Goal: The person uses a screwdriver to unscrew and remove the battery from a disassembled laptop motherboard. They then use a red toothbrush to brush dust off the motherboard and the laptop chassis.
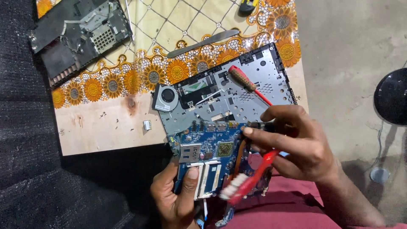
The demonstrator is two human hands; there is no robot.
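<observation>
Blue is the colour of the circuit board [214, 154], and it is taken here as the landmark. It is held above the lap, at the near edge of the wooden table [106, 127]. Beyond the board, the grey laptop base [237, 95] is laid on the table, with a round fan [166, 96] at its left end and a red-handled screwdriver [246, 82] resting across it. Far beyond and to the left of the board, a second dark chassis [80, 36] is seen on the flowered cloth [169, 38], and a flat metal pry tool [203, 42] is placed between the two.

The board is gripped at its lower left corner by the left hand [176, 197], the thumb pressed down on its face. The right hand [296, 142] is closed on a red toothbrush [250, 180], touching the board from the right. The long axis of the brush runs from upper right down to lower left, so the white bristles lie on the lower right part of the board.
</observation>
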